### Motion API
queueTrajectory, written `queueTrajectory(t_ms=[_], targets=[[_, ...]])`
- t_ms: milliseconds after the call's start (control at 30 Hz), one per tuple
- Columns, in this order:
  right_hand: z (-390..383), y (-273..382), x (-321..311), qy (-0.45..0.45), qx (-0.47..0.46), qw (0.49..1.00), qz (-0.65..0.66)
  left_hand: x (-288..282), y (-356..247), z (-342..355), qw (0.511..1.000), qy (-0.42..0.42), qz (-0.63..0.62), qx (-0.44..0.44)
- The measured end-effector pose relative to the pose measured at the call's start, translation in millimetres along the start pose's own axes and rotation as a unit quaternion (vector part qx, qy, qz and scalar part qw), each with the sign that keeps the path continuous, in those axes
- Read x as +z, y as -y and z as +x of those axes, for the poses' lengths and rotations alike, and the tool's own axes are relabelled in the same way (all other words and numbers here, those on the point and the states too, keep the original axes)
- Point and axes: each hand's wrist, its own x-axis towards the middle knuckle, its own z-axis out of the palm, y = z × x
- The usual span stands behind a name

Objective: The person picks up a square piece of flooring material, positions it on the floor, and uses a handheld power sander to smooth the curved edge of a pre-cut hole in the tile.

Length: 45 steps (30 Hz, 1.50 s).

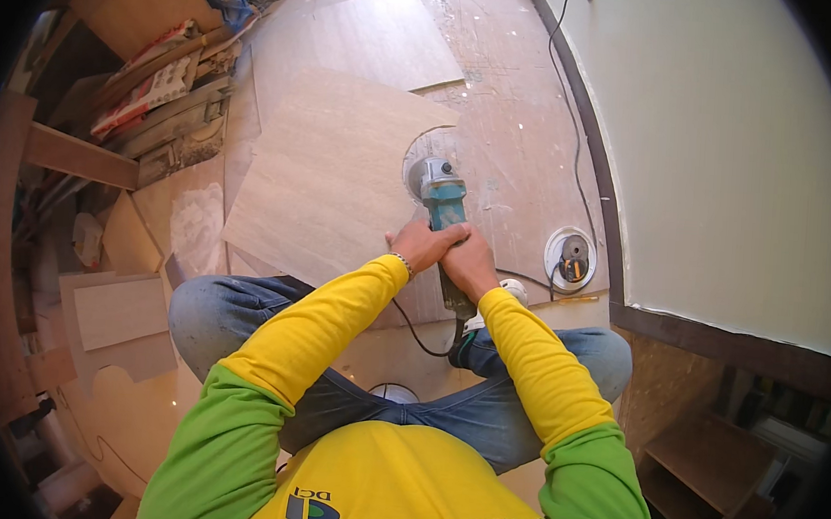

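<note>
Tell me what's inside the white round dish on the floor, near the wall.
The white round dish holds a dark grey disc and a black-and-orange item too small to identify. Whatever lies beneath them is covered.

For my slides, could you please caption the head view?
Left hand and right hand grip a teal angle grinder, its head at the curved notch in a beige tile.

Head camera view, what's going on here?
A person's left hand and right hand grip a teal angle grinder. Its metal head is at a curved cutout in a beige panel on the floor. I can't tell whether it's running. A round white container sits to the right.
</note>
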Motion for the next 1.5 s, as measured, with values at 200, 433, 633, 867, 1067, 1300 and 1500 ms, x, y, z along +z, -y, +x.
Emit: queueTrajectory(t_ms=[200, 433, 633, 867, 1067, 1300, 1500], targets=[[5.2, -5.0, -3.3, -0.001, 0.005, 1.0, -0.012, -2.0, -11.4, -7.2, 1.0, 0.001, 0.002, -0.004], [-0.7, -2.4, -1.6, -0.005, -0.011, 1.0, -0.009, -9.0, -15.0, -16.1, 0.999, 0.022, -0.023, 0.004], [3.9, -1.2, 1.4, -0.011, -0.009, 1.0, -0.015, -11.7, -14.7, -11.4, 0.999, 0.02, -0.025, -0.001], [6.2, -0.6, 3.8, -0.01, -0.016, 1.0, -0.016, -0.8, 2.9, 6.2, 0.999, -0.021, -0.032, 0.007], [6.9, -0.2, 2.7, -0.014, -0.015, 1.0, -0.008, -1.7, 4.2, 11.1, 0.999, 0.01, -0.032, 0.015], [9.0, -5.8, 3.0, -0.003, -0.007, 1.0, 0.002, -0.6, 3.6, 9.8, 1.0, 0.011, -0.01, 0.019], [7.5, 0.4, 5.1, -0.017, -0.013, 1.0, 0.007, 0.9, 10.3, 18.4, 0.999, -0.002, -0.032, 0.021]])
